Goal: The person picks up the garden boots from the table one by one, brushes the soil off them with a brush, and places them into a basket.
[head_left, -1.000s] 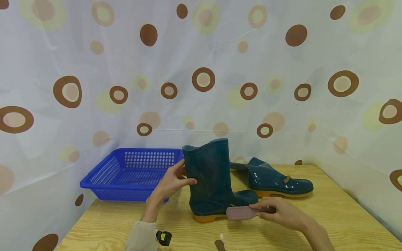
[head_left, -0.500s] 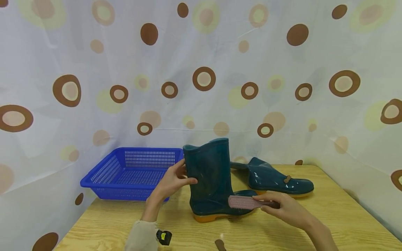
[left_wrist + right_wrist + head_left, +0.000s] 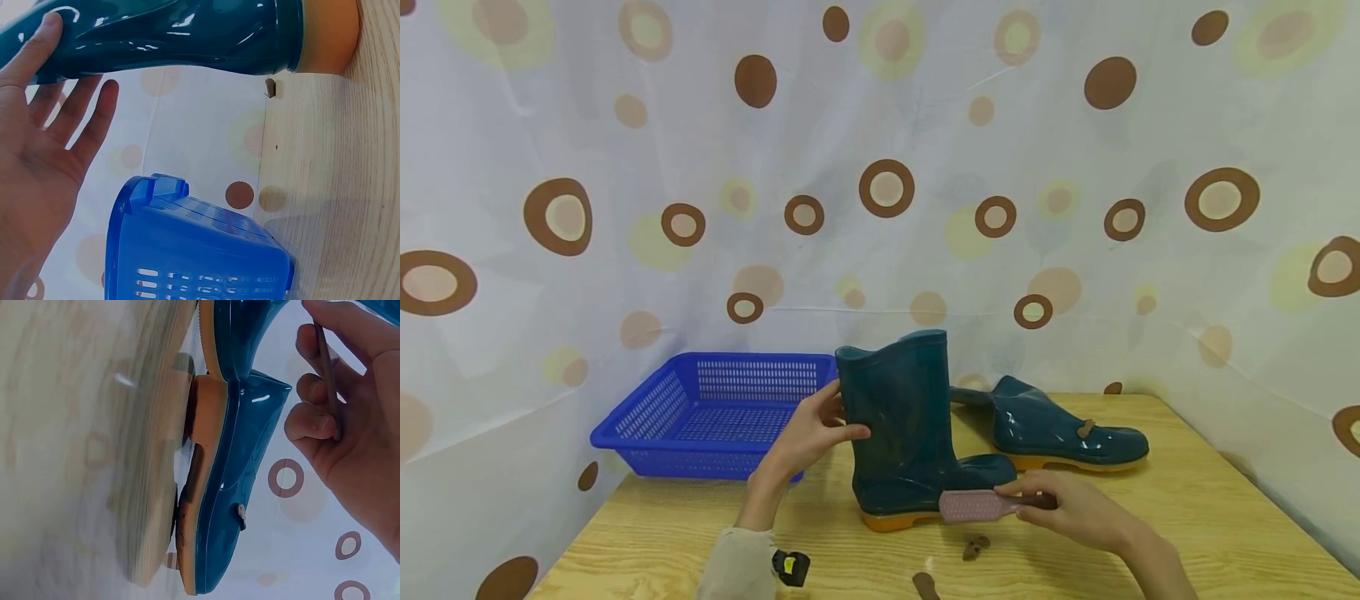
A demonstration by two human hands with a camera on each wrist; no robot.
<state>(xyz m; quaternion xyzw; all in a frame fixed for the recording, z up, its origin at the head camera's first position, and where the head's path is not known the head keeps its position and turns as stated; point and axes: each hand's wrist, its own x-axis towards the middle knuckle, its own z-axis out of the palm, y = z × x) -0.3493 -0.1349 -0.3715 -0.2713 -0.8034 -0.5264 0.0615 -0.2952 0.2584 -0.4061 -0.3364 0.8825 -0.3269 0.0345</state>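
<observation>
A dark teal rubber boot [image 3: 898, 417] with an orange sole stands upright on the wooden table, toe to the right. My left hand [image 3: 812, 429] holds its shaft from the left, thumb across the near side and fingers behind; the left wrist view shows that hand [image 3: 44, 150] against the glossy shaft. In my right hand [image 3: 1067, 508] is a brush [image 3: 973, 506] with a pinkish flat head and dark handle. Its head overlaps the lower foot of the boot, just above the sole. The right wrist view shows fingers curled round the handle [image 3: 328, 375].
A second teal boot [image 3: 1060, 429] lies behind on the right, a brown clump [image 3: 1086, 428] on its foot. Brown pieces [image 3: 976, 547] lie in front of the first boot, another brown piece [image 3: 925, 585] at the front edge. A blue basket [image 3: 715, 450] stands at the left.
The brush rose over the boot's foot, then came back down toward the sole. A brown clump came off below the boot and now lies on the table in front. The left hand stayed put.
</observation>
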